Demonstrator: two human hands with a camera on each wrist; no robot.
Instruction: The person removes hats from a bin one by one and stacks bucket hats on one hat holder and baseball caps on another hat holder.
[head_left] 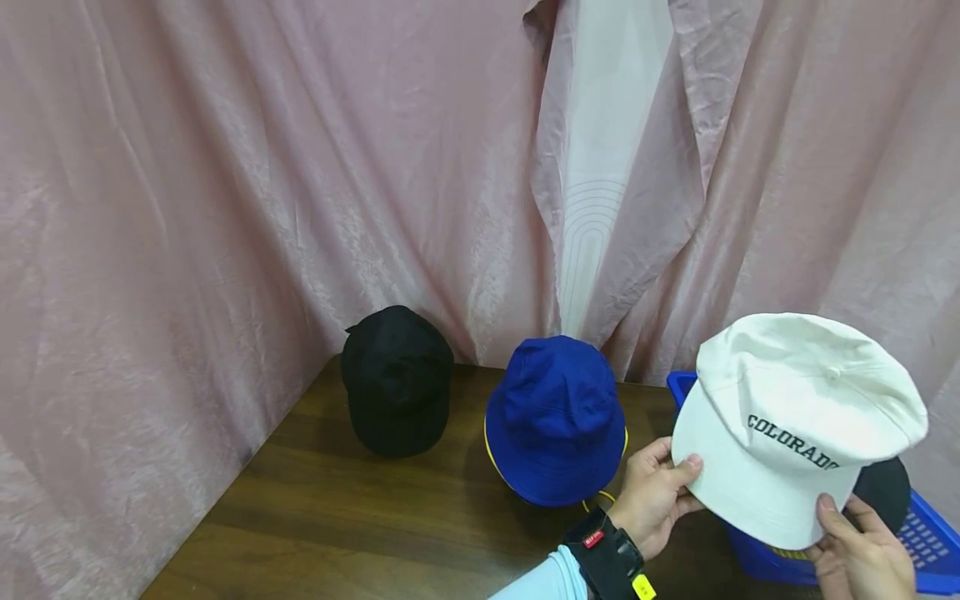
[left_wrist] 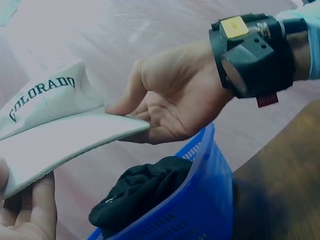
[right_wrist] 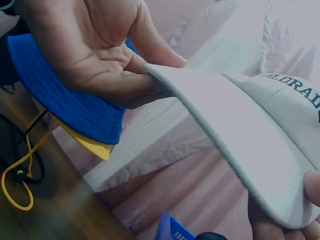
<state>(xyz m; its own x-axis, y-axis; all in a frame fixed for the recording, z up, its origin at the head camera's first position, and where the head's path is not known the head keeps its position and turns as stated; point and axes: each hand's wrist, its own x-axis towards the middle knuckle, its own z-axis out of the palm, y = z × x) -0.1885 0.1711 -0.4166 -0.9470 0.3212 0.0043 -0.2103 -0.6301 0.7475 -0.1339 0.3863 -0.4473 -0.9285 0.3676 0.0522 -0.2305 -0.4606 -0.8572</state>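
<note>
A white cap (head_left: 795, 400) with dark COLORADO lettering is held up at the right of the head view, brim toward me. My left hand (head_left: 654, 493) pinches one side of the brim, thumb on top and fingers beneath. On the brim's other side, my right hand (head_left: 862, 542) grips it the same way. The left wrist view shows the cap (left_wrist: 55, 117) above a blue basket (left_wrist: 212, 175). Inside that basket lies a dark cap (left_wrist: 145, 187), mostly covered by the white cap in the head view.
A black cap (head_left: 397, 383) sits at the far left of the brown wooden table (head_left: 337, 525). Beside it is a blue bucket hat (head_left: 557, 417) with yellow edging and a yellow cord (right_wrist: 15, 200). Pink curtains (head_left: 420, 167) hang behind the table.
</note>
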